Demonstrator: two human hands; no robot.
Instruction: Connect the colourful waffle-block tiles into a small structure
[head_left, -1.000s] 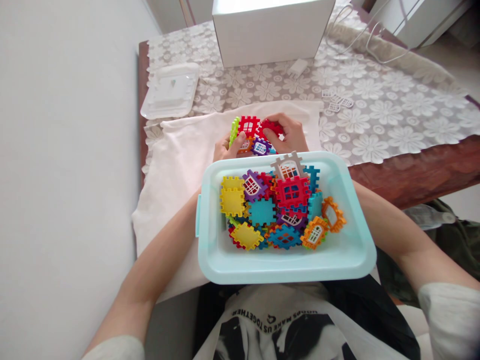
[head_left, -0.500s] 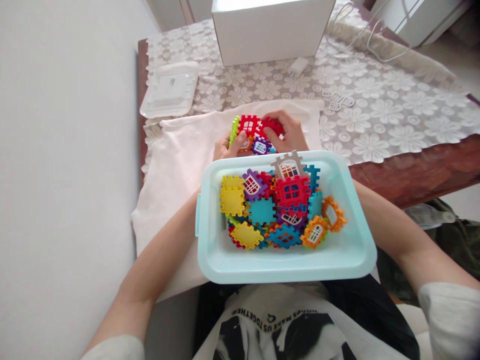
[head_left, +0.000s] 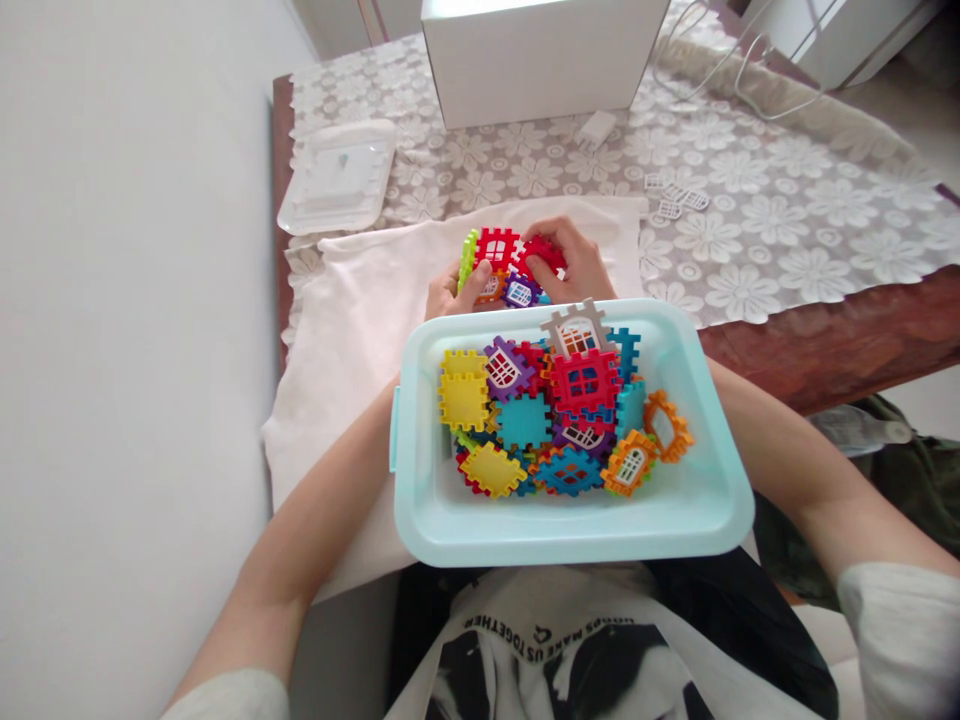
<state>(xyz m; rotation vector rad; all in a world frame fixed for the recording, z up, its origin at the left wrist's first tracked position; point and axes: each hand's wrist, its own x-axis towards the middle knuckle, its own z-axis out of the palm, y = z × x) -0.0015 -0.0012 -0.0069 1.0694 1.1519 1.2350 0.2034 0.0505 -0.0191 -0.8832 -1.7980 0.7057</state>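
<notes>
Beyond the bin's far rim, my left hand (head_left: 455,290) is closed on a cluster of joined building tiles: a red window tile (head_left: 496,247), a lime green tile (head_left: 468,258) at its left side, an orange one (head_left: 491,286) and a purple one (head_left: 521,291) below. My right hand (head_left: 574,262) pinches a red notched tile (head_left: 545,252) against the cluster's right side; whether the two are locked together I cannot tell. The light blue bin (head_left: 570,535) hides the lower part of both hands. Inside it lie several loose tiles, among them yellow (head_left: 465,402), teal (head_left: 524,422) and red (head_left: 585,384) ones.
A white cloth (head_left: 352,330) lies under the hands over a floral tablecloth (head_left: 720,240). At the back stands a white box (head_left: 547,70), with a small white adapter (head_left: 597,130) before it. A white tray (head_left: 337,180) sits left; white window inserts (head_left: 679,195) lie right.
Almost nothing differs. Both hands keep their hold on the tiles, and the view has shifted very slightly.
</notes>
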